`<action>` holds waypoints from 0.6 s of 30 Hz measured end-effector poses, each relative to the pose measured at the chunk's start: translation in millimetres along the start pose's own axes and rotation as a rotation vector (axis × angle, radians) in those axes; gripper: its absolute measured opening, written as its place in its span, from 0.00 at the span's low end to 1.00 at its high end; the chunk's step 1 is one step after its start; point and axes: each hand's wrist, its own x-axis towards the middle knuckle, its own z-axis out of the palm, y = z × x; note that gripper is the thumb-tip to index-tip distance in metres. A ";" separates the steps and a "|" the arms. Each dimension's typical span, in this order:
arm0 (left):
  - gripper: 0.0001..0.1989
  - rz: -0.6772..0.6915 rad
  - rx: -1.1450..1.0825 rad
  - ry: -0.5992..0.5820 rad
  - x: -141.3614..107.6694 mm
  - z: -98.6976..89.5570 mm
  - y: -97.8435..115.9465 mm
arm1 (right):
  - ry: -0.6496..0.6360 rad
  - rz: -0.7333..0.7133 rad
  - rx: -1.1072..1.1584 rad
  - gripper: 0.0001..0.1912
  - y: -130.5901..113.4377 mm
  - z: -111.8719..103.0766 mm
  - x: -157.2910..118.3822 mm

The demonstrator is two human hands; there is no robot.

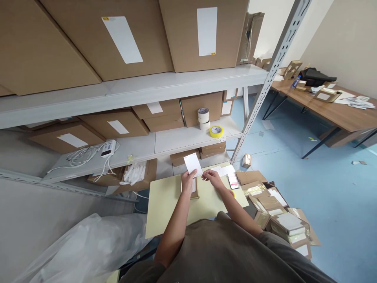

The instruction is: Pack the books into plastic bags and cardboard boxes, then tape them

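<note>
Left hand [187, 182]: 1, holding; thumb over the face of 1 white card [192, 163], fingers behind, at its lower end. Card extends from the grip toward the shelving, above the yellow worktop [165, 196].

Right hand [212, 179]: 1, narrow, fingers bent and drawn in, just beside the card's lower right corner. Contact with the card, or anything pinched: cannot tell.

Small cardboard box [194, 189]: 1, on the worktop directly below the left-hand grip, partly hidden by it.

Phone [233, 181]: 1, to the right of the right hand, screen partly blurred; white papers [224, 170] just beyond that hand.

Tape roll [232, 192]: 1, yellow, beside the right forearm, partly covered.

Beyond the grip, on the middle shelf [173, 141]: 1 yellow tape roll [216, 131], 1 stack of white tape rolls [204, 118]; farther left, 1 white power strip [108, 148] with coiled cable [84, 154].

Well right of the grip, on the blue floor [288, 173]: heap of cardboard boxes [277, 212]. Left of the grip, nearer the wearer: translucent plastic sheeting [97, 243], bunched.
</note>
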 end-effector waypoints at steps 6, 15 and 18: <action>0.31 0.043 0.088 -0.025 1.9 0.9 -8.1 | -0.008 -0.035 0.018 0.15 0.1 -2.8 0.2; 0.20 0.303 0.498 -0.366 -12.6 5.7 8.4 | -0.020 -0.178 -0.056 0.19 -10.4 -9.7 1.5; 0.19 0.349 0.497 -0.373 -20.6 11.3 11.1 | -0.037 -0.194 -0.093 0.19 -13.9 -11.7 1.6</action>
